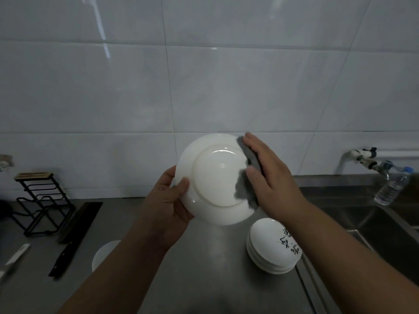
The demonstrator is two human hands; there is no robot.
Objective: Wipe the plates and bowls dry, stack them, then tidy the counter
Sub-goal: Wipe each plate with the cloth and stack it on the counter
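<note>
I hold a white plate (pixel 215 177) up above the counter with its underside facing me. My left hand (pixel 167 200) grips its left rim, thumb on the back. My right hand (pixel 269 177) presses a grey cloth (pixel 246 189) flat against the plate's right side with straight fingers. Below, a stack of white bowls (pixel 272 248) with black lettering sits upside down on the steel counter (pixel 204 268). Another white plate (pixel 102 254) lies on the counter at the left, partly hidden by my left forearm.
A black rack (pixel 38 200) stands at the back left. A black cleaver (pixel 74 232) and a white-handled knife (pixel 13 257) lie beside it. The sink (pixel 374 227) is at the right, with a tap (pixel 362 155) and a plastic bottle (pixel 392 186) near it.
</note>
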